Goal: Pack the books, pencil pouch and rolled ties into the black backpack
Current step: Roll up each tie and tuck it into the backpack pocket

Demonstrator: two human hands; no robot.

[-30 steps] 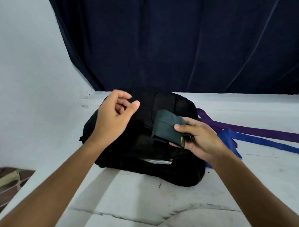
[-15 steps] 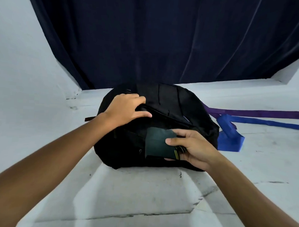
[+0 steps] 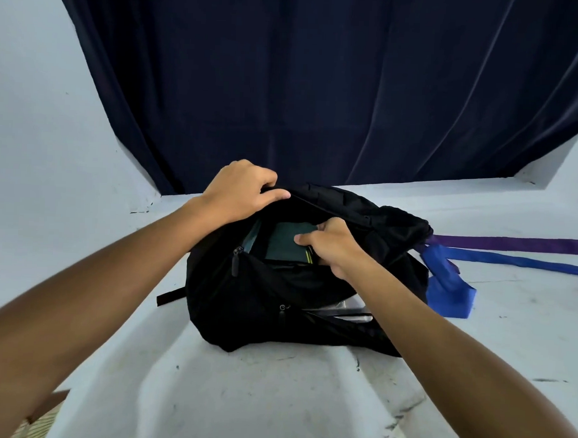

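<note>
Backpack sits on desk, soft & floppy, so my left hand grips its top flap, lifting the mouth. Right hand pinches the dark-green pouch by its end, halfway inside; feels light, soft.

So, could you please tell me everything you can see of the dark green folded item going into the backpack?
The dark green folded fabric item looks flat, soft and matte, with a thin yellow stripe at its lower right corner. It sits partly inside the open top compartment of the black fabric backpack, lower edge hidden by the opening. The right hand pinches its right side, thumb on its face. The left hand holds the backpack's upper flap open and does not touch it.
</note>
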